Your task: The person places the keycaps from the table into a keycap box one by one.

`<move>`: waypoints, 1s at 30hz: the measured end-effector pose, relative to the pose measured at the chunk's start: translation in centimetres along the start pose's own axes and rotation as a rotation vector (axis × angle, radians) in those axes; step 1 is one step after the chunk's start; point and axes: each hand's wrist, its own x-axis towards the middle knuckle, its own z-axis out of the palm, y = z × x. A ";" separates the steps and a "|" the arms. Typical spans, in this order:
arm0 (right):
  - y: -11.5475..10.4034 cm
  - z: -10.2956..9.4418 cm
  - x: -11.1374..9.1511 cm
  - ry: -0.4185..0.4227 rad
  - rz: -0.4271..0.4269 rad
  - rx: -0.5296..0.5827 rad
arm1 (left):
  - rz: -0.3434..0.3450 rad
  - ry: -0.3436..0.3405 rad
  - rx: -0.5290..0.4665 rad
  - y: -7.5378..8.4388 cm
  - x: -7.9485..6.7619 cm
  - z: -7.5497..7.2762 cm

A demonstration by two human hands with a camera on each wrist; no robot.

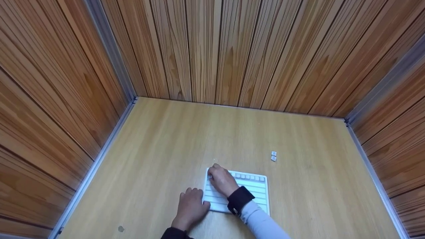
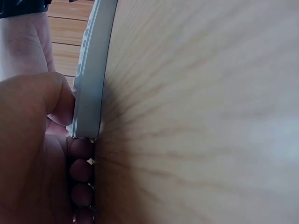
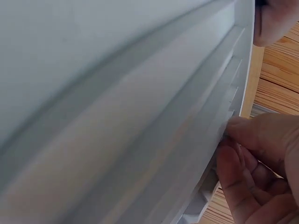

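Note:
A white ridged tray (image 1: 217,196) lies flat on the table, with a row of small white tiles (image 1: 247,177) along its far ridge. My left hand (image 1: 191,205) holds the near left corner, thumb against the tray's near edge (image 2: 88,93) and fingers beside its left side. At the far left corner my right hand (image 1: 221,179) pinches a small white tile (image 1: 210,177) between thumb and index finger (image 3: 229,163), right at the end of the far ridge. The fingertips hide most of that tile. The ridges (image 3: 154,126) nearer me show no tiles.
Two small tiles (image 1: 273,156) lie close together on the table (image 1: 308,172), to the right beyond the tray. A grey spot (image 1: 121,228) shows at the front left. Wood-panelled walls (image 1: 229,66) enclose the table at the back and both sides.

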 end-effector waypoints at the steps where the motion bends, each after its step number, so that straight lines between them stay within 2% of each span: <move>1: 0.0 0.1 0.0 0.012 -0.015 -0.010 | 0.004 0.006 0.000 0.0 0.0 0.0; 6: 0.1 0.3 -0.1 0.053 -0.066 -0.045 | 0.010 0.025 0.002 0.0 0.0 0.1; 13: 0.0 -0.1 -0.2 0.002 -0.035 -0.039 | -0.004 0.009 -0.004 0.1 0.0 0.0; 19: -0.1 -0.1 0.1 0.012 -0.058 -0.018 | 0.007 0.022 -0.008 0.1 -0.1 -0.1; 25: -0.1 -0.2 0.1 -0.002 -0.037 -0.007 | 0.003 0.013 -0.003 0.0 -0.1 0.0; 30: 0.0 -0.7 -0.1 0.038 -0.053 -0.031 | 0.015 0.043 0.000 0.0 -0.2 0.1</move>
